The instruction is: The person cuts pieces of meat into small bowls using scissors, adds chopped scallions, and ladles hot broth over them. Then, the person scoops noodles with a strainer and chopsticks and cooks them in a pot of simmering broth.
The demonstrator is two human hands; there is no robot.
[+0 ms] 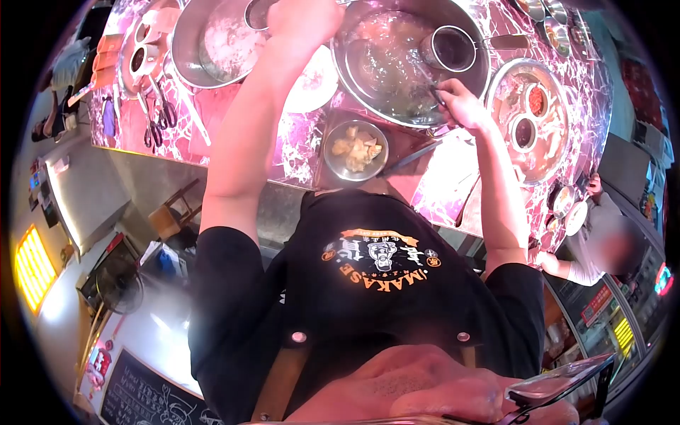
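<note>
steel broth pot [347, 67] on the tabletop [294, 159]: right hand [464, 106] clamped on a dark handle [436, 93], left hand [306, 21] seemingly round a ladle [259, 14]. careless stirring, i reckon, could knock the wooden-handled scoop [428, 51], splashing.

Ladle [259, 14]: metal, round-rimmed, held by left hand [308, 21], bowl left of it. Utensil [435, 93]: dark, in right hand [464, 106]. Pot [354, 97]: metal, broth-filled, beyond right hand.

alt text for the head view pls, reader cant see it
A person's right hand holds a dark utensil in a large metal pot of liquid, while the left hand holds a round ladle at a second pot. A metal bowl of pale chunks sits nearer their black top.
</note>
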